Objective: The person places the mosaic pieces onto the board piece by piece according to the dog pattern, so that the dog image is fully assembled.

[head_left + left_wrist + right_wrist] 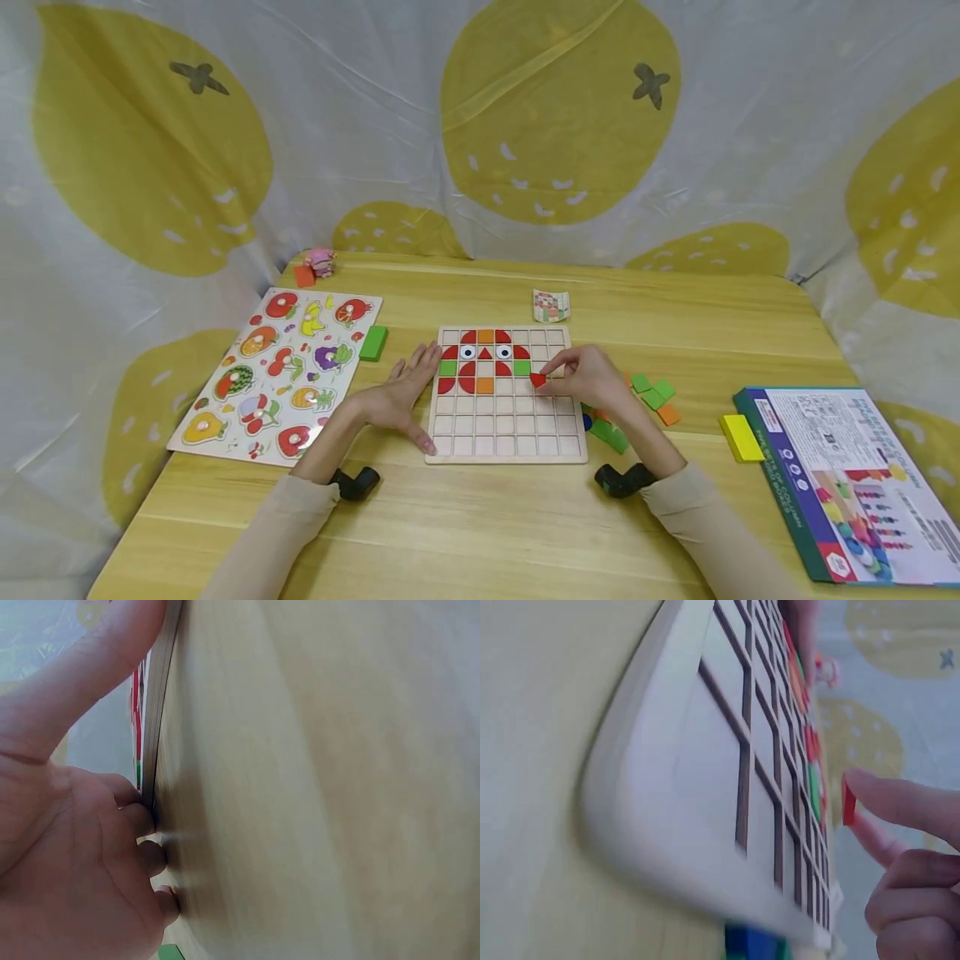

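Note:
A wooden grid board point(504, 446) lies in front of me, its upper left squares filled with red, green and orange tiles and two eye tiles point(467, 352). My right hand point(588, 382) pinches a small red tile point(537, 380) between thumb and forefinger, over the right half of the grid. In the right wrist view that tile point(848, 801) stands on edge between the fingertips, above the board. Spread along the board's left side, my left hand point(393, 400) has its thumb on the near left corner. The left wrist view shows its palm point(75, 847) beside the board's edge.
Loose green tiles point(609, 435) and orange tiles point(668, 414) lie right of the board, partly behind my right forearm. A fruit puzzle point(300, 383) and green block point(373, 342) are left. A pattern card point(551, 306) lies behind; a box point(847, 467) and yellow block point(742, 438) sit right.

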Demonstrator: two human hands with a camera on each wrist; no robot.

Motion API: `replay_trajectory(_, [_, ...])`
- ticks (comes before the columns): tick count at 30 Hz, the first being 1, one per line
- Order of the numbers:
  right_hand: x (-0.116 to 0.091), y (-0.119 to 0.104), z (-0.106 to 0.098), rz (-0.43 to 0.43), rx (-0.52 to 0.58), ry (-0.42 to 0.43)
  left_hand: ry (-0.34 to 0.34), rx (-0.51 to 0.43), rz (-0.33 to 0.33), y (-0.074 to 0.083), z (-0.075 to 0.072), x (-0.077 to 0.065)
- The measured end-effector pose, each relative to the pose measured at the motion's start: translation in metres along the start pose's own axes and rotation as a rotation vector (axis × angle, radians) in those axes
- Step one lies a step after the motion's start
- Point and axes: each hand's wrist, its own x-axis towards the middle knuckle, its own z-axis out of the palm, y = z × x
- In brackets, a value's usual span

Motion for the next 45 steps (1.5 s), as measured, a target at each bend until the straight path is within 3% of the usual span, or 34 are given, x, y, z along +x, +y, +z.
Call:
replay_trajectory(8, [0.013,-0.007,0.022,0.059,-0.085,0.013,0.003,-0.004,0.013,0.002,0.001,0.001])
replay_trajectory(27, [0.018,0.001,0.020,0.028,-0.014,0.012,0.008,0.000,0.007,0.003,0.000,-0.001])
replay_trajectory(31, [0.011,0.009,0.006,-0.024,0.018,-0.017,0.011,0.000,0.014,0.002,0.000,0.000])
replay_trajectory(35, [-0.009,0.022,-0.024,-0.061,0.016,-0.046,0.009,0.002,0.024,0.002,0.000,0.001])
replay_trajectory(40, [-0.043,0.051,-0.057,-0.020,-0.053,-0.074,0.004,-0.006,0.016,0.000,0.000,0.001])
replay_trajectory(45, [-0.069,0.079,-0.073,-0.001,-0.058,-0.111,0.004,-0.006,0.003,0.000,0.000,0.001])
